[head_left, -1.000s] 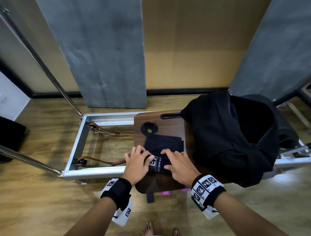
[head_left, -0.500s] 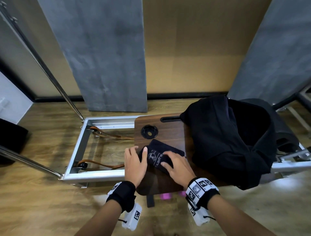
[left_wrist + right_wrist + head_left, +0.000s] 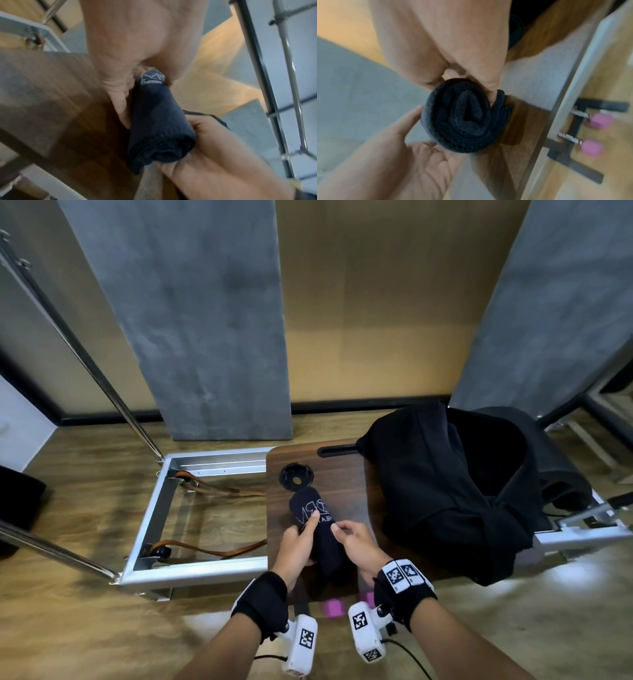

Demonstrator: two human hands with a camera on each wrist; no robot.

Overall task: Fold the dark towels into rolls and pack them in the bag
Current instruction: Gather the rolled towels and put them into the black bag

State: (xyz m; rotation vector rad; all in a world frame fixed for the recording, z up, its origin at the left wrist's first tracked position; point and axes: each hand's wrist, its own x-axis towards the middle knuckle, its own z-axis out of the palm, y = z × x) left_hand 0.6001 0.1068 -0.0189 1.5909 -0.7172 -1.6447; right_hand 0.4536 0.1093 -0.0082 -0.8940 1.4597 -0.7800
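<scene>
A dark navy towel with white lettering is rolled into a tight cylinder, its far end pointing toward the cup hole. My left hand grips its left side with the thumb on top. My right hand holds the near right side with curled fingers. The left wrist view shows the roll between my left fingers and the right hand. The right wrist view shows the roll's spiral end, with the right thumb pressed on its outer layer. The black bag lies open on the right.
The small dark wooden table has a round cup hole and a slot at the back. A metal frame with leather straps sits to its left. Pink blocks lie under the table's front edge. Steel poles slant at left.
The towel went from lying partly rolled across the table to a finished roll, turned lengthwise away from me. Both hands shifted from pressing on it to gripping it.
</scene>
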